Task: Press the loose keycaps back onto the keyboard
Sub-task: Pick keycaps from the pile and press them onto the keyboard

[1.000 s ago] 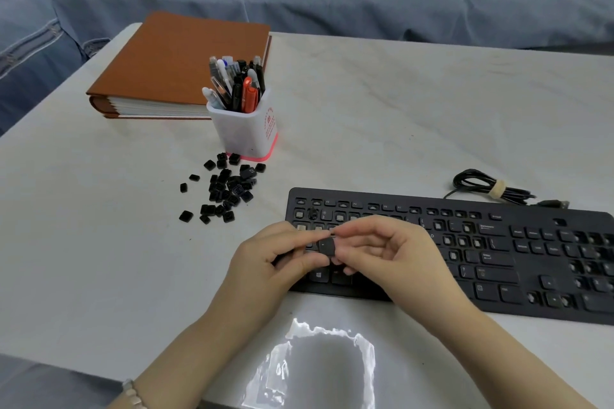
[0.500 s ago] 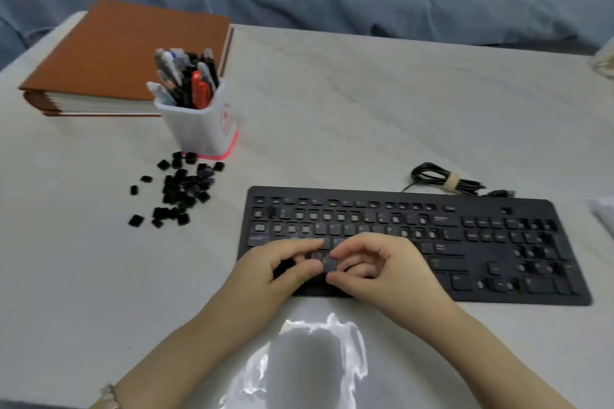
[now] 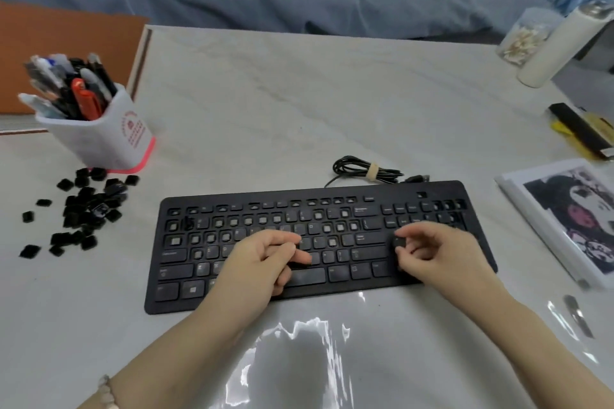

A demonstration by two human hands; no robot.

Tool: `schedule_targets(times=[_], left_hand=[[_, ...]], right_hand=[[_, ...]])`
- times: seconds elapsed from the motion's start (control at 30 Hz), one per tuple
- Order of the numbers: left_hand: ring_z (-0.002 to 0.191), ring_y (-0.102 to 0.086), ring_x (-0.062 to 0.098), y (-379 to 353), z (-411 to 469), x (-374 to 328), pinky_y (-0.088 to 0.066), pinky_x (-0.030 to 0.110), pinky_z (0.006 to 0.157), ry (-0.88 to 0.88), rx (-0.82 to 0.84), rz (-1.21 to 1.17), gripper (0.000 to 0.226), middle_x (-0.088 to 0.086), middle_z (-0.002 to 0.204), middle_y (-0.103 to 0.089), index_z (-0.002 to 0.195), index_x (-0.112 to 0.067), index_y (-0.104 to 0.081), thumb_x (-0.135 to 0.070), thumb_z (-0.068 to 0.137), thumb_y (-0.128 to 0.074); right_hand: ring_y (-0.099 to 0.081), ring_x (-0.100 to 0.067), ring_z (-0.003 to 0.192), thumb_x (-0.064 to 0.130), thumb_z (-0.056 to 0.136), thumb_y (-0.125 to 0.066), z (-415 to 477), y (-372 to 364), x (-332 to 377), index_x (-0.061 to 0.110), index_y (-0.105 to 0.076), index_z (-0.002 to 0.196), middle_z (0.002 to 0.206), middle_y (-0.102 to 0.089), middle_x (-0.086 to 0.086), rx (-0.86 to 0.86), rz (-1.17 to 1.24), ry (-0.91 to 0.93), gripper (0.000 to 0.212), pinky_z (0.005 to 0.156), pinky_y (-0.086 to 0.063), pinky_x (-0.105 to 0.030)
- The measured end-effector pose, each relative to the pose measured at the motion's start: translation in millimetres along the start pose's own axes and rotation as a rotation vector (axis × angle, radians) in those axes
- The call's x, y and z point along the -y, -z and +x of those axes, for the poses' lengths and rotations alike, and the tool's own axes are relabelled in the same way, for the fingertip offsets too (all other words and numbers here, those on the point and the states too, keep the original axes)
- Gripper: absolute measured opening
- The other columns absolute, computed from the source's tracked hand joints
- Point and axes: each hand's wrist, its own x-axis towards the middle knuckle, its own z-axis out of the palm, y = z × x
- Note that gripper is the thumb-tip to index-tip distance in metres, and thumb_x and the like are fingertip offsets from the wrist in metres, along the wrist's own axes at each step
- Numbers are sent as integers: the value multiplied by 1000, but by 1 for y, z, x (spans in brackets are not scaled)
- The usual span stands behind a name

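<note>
While the loose keycaps (image 3: pixel 83 209) lie scattered in a black heap at the far left of the table (image 3: pixel 299 109), just in front of the pen cup (image 3: pixel 99 139), we see that both hands are over at the keyboard (image 3: pixel 315 242), well apart from that pile. The keyboard lies flat in the middle, many of its sockets bare and pale, with its bundled cable (image 3: pixel 368 173) just behind the back edge.

Moving right, we come to the left hand (image 3: pixel 262 262), which hovers over the middle of the lower rows with its fingers loosely curled, and we see nothing in it. There is a clear stretch of keys between the two hands.

Then the right hand (image 3: pixel 435 252) sits over the right part of the board, near the cursor block. It pinches one dark keycap (image 3: pixel 398 241) between thumb and forefinger, with the cap at the fingertips on the side facing the left hand. Whether it touches the board, we cannot tell.

Far right, a printed picture (image 3: pixel 571 219) lies beside the keyboard.
</note>
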Motion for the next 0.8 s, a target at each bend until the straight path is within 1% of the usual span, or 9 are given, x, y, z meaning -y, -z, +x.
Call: schedule_targets(times=[0.1, 0.2, 0.23, 0.33, 0.37, 0.53, 0.63, 0.7, 0.8], left_hand=[[37, -32, 6, -4, 3, 4, -27, 14, 37, -48, -11, 54, 14, 4, 63, -68, 86, -5, -60, -8, 93, -49], [37, -28, 7, -7, 4, 7, -23, 14, 37, -65, -5, 82, 21, 0, 51, -57, 79, -4, -62, -10, 94, -48], [37, -27, 7, -9, 4, 7, -23, 14, 37, -70, -9, 95, 22, -2, 49, -53, 79, -5, -63, -11, 94, -48], [35, -27, 5, -15, 6, 9, -23, 12, 36, -79, -27, 113, 23, -4, 48, -50, 78, -5, -64, -13, 94, -49], [34, -28, 4, -17, 7, 10, -23, 11, 36, -76, -34, 111, 23, -4, 48, -50, 78, -5, -64, -12, 94, -48], [35, -26, 5, -27, 11, 10, -21, 13, 35, -31, -60, 65, 23, -4, 47, -50, 80, -4, -64, -10, 94, -46], [36, -25, 7, -30, 12, 11, -20, 13, 36, -22, -65, 56, 23, -3, 47, -50, 80, -4, -64, -9, 94, -47], [36, -25, 7, -32, 12, 13, -20, 14, 36, -24, -67, 57, 23, -3, 47, -50, 81, -4, -64, -9, 94, -46], [36, -24, 7, -30, 13, 15, -19, 14, 36, -20, -79, 42, 23, -2, 48, -51, 81, -3, -63, -9, 95, -46]], right_hand=[[-52, -4, 53, 2, 73, -69, 12, 16, -10, 28, -62, 76, 64, -59, 6, -65, -28, 1, 27, 58, -42, -3], [-55, -11, 54, 5, 75, -69, 27, 33, -22, 23, -64, 84, 70, -60, 5, -117, -155, 52, 21, 60, -41, -3], [-55, -11, 56, 5, 75, -69, 32, 40, -28, 20, -65, 87, 73, -61, 3, -141, -207, 69, 20, 62, -41, -6], [-57, -18, 70, 1, 76, -68, 48, 58, -45, 10, -67, 92, 86, -61, -5, -161, -290, 100, 19, 75, -47, -27], [-56, -19, 73, 0, 77, -67, 52, 63, -50, 8, -68, 93, 89, -61, -7, -150, -308, 111, 18, 76, -47, -30], [-50, -15, 81, 3, 83, -62, 62, 71, -63, 3, -67, 103, 101, -62, -11, -48, -438, 170, 21, 75, -30, -15], [-53, -18, 87, 1, 82, -62, 65, 67, -68, 2, -67, 101, 100, -62, -12, -56, -379, 178, 19, 81, -33, -20], [-51, -15, 89, 1, 82, -62, 65, 65, -72, 3, -68, 99, 100, -60, -8, -55, -346, 178, 18, 82, -35, -23], [-52, -18, 94, 2, 83, -60, 64, 64, -78, 5, -68, 100, 100, -57, -4, -58, -363, 188, 18, 84, -36, -25]])
